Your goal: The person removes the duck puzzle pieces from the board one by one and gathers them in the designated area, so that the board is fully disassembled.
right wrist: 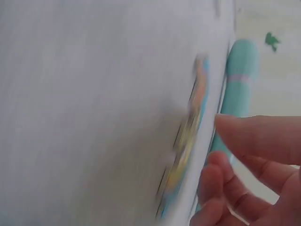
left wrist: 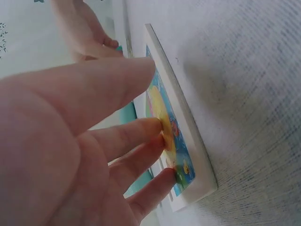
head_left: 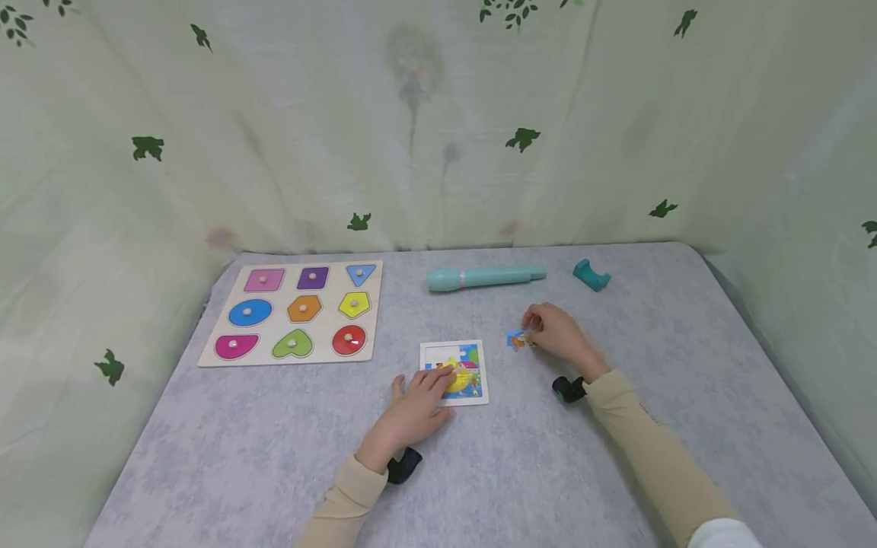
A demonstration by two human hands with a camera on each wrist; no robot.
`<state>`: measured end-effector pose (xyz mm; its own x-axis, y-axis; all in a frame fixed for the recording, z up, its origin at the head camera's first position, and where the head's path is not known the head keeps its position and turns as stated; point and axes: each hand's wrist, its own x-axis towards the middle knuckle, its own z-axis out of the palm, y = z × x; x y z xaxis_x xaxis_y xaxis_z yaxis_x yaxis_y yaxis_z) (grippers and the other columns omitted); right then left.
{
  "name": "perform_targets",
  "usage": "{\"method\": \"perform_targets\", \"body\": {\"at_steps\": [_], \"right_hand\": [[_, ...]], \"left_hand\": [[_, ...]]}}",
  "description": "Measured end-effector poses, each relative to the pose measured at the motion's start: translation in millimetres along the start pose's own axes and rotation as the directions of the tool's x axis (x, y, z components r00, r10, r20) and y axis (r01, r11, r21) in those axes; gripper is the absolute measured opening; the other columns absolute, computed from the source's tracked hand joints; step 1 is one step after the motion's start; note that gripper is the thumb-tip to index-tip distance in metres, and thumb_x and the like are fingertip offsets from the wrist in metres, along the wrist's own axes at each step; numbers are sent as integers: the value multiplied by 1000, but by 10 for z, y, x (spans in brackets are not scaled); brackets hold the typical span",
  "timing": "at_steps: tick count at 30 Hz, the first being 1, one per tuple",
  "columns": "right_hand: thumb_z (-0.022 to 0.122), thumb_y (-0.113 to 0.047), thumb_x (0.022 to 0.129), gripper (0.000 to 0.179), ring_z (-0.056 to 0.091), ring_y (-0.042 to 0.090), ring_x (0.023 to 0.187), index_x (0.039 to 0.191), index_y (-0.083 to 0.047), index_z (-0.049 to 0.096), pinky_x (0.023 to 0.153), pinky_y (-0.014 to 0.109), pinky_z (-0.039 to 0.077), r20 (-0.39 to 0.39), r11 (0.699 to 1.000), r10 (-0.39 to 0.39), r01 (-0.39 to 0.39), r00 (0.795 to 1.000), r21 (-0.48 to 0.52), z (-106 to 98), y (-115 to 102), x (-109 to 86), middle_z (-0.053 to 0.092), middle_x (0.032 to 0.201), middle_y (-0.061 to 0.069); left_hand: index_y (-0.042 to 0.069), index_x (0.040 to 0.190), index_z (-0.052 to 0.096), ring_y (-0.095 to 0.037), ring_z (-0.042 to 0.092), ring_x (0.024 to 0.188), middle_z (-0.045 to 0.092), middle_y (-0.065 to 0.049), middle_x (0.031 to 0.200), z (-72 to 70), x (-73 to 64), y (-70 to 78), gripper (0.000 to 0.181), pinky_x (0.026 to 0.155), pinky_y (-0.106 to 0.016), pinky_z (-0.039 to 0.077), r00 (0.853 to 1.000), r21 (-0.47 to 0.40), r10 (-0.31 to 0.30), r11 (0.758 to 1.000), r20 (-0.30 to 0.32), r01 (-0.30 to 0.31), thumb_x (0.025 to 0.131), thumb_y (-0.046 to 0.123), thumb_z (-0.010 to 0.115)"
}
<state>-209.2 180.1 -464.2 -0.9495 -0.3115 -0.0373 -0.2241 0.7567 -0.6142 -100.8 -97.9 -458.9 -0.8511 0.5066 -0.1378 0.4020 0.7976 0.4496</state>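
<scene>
Fingers loose and outstretched, the left hand (head_left: pixel 414 411) rests on a small framed puzzle (head_left: pixel 484 377), grasping nothing; white shows at the puzzle's upper left. Just beyond, the right hand (head_left: pixel 560 335) hovers beside loose puzzle pieces (head_left: pixel 515 339) on the gray tabletop (head_left: pixel 521 472), thumb and fingertips apart, nothing pinched between them. Farther back I see a board of nine colored shapes (head_left: pixel 323 333) to the left, a teal wand (head_left: pixel 493 277), and a curved teal block (head_left: pixel 591 276); behind hangs a green-printed curtain (head_left: pixel 288 137).
</scene>
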Motion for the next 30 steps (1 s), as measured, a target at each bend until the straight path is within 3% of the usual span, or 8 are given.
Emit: {"method": "perform_targets", "body": {"at_steps": [5,9,14,20,30], "right_hand": [[64,0,87,13,51,19,79,99,-3,66,69,32,45,70,981,-130,119,989,151,241,-304,15,58,88,3],[66,-3,87,18,51,16,79,105,-6,68,71,30,44,160,972,-215,195,963,131,407,-514,22,57,91,2],[68,-6,86,17,46,15,73,103,-12,69,62,28,40,202,983,-183,181,962,30,497,-639,41,50,93,3],[69,0,82,17,45,16,71,93,-13,67,60,27,38,213,987,-157,155,964,26,509,-668,51,47,96,4],[70,2,79,21,46,22,93,88,-15,65,74,35,41,174,985,-168,174,970,-22,535,-685,58,51,102,3]], "left_hand": [[11,142,47,-32,31,130,37,-11,146,9,22,1,51,98,-67,17,1000,34,9,999,-2,-9,95,24,61],[13,142,47,-33,31,130,36,-11,146,11,34,7,51,99,-66,19,1000,62,13,998,6,-13,95,26,61],[10,141,49,-34,32,127,37,-13,145,19,45,21,50,99,-59,26,999,62,38,997,-3,-38,94,25,61],[8,139,51,-36,34,125,39,-15,143,30,58,37,49,100,-55,31,999,65,42,997,-24,-40,93,23,62],[8,138,52,-36,35,123,41,-16,142,38,61,43,48,99,-54,32,999,68,32,997,-37,-30,93,24,63]]}}
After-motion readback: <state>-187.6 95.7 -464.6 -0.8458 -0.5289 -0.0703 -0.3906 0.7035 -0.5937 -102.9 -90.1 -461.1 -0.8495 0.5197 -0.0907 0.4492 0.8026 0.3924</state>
